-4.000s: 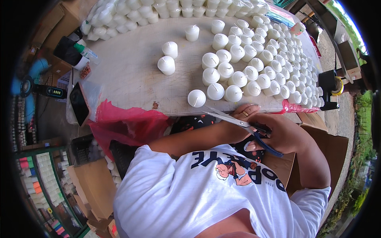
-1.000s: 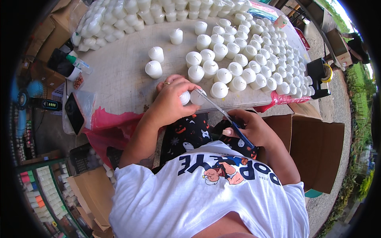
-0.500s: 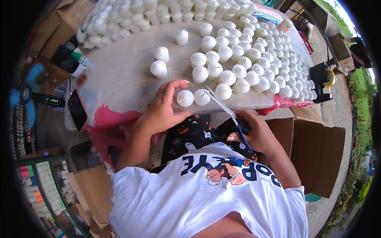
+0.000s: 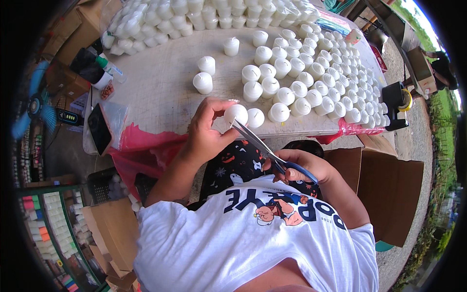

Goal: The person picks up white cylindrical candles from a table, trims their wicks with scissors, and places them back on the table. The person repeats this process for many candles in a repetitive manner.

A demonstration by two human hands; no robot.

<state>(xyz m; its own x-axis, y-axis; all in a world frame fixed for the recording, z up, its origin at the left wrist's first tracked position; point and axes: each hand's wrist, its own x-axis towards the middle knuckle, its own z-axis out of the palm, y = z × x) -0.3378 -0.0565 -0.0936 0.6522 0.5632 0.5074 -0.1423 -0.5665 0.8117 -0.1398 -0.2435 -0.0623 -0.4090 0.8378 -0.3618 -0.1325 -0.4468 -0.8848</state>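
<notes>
The left hand [image 4: 208, 127] has thumb and fingers clamped on one white votive candle [image 4: 236, 115] near the table [image 4: 155, 82] edge, a second candle [image 4: 255, 118] just beside it. The right hand [image 4: 310, 163] curls around one pair of blue-handled scissors [image 4: 259, 143], tips at the wick. Three loose candles [image 4: 203, 83] stand leftward; the candle crowd [image 4: 316, 72] seems too dense to count.

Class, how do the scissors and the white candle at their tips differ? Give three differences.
Colour: the candle is white; the scissors are silver and blue.
Shape: the candle is squat and round; the scissors are long and narrow.
Place: the candle is in the left hand, the scissors in the right hand.
Shared: both are held.
</notes>
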